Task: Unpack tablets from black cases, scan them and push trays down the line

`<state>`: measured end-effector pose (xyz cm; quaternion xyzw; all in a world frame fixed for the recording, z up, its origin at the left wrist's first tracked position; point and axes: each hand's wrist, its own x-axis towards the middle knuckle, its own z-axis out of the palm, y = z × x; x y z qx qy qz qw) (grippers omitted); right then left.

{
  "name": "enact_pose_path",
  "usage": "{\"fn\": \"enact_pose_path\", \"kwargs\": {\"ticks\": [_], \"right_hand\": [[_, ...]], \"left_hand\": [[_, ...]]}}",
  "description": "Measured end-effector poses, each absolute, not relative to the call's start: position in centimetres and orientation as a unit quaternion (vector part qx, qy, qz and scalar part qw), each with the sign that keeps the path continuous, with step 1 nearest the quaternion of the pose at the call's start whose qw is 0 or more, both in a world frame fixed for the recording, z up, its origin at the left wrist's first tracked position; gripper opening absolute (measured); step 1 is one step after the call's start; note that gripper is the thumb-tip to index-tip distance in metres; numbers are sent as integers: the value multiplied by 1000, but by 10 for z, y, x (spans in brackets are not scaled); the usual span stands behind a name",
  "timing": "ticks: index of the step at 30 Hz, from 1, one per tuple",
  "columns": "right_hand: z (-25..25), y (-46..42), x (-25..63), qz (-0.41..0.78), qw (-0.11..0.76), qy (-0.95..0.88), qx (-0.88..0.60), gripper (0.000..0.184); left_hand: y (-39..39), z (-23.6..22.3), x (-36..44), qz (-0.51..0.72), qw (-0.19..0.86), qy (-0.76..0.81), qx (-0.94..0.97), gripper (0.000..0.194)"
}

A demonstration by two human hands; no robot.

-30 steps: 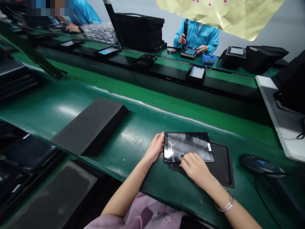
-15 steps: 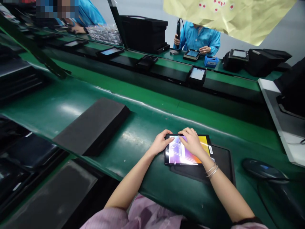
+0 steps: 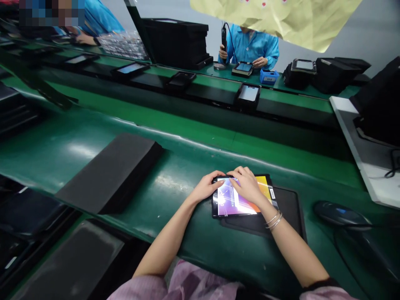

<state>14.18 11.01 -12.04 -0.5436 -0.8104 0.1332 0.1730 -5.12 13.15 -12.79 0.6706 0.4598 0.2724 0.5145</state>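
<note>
A lit tablet (image 3: 242,207) with a purple, white and orange screen lies partly over a flat black tray (image 3: 289,208) on the green bench. My left hand (image 3: 206,186) grips the tablet's upper left corner, thumb over the screen and fingers behind the edge. Across the top edge lies my right hand (image 3: 246,183), its fingers bent over the far rim and its thumb near the screen. The right hand covers part of the display, and its fingertips are hidden.
A black foam block (image 3: 109,173) lies to the left. A dark handheld scanner (image 3: 342,215) with a cable is at the right. Beyond, a black conveyor carries tablets in trays (image 3: 249,95). A co-worker in blue (image 3: 253,48) sits across, holding a black tool.
The view has shifted slightly, so the surroundings appear further left. Both hands stay on the tablet in nearly the same hold.
</note>
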Motion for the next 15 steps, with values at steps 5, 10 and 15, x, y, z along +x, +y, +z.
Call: {"fn": "enact_pose_path", "kwargs": {"ticks": [5,10,15], "right_hand": [[-118,110,140,134,165,-809,-549,24],[-118,111,139,136,158,-807,-553,26],[-115,110,139,140,156,-804,-556,25]], "left_hand": [[130,-130,-51,277,522,458,664,33],[130,-133,-51,284,525,454,661,32],[130,-133,-51,284,514,461,665,30]]}}
